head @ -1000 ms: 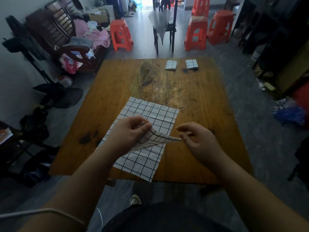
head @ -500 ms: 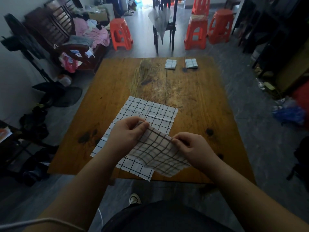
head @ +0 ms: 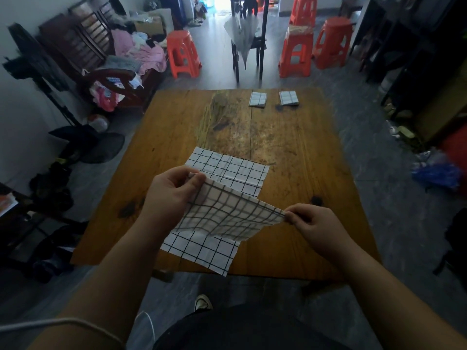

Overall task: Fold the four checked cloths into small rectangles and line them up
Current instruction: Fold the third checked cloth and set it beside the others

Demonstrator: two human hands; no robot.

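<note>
Fingers [head: 196,183] of the left hand [head: 170,195] pinch one corner of the cloth [head: 227,213]; the right hand [head: 318,227] pinches the other. It sags above a flat cloth [head: 227,170] on the worktop [head: 290,160]. A slack, uneven pull could skew the coming fold.

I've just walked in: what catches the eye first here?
A checked cloth hangs between the left hand and right hand, both pinching it, above a second cloth lying flat on the wooden table. Two folded cloths sit side by side at the table's far edge.
</note>
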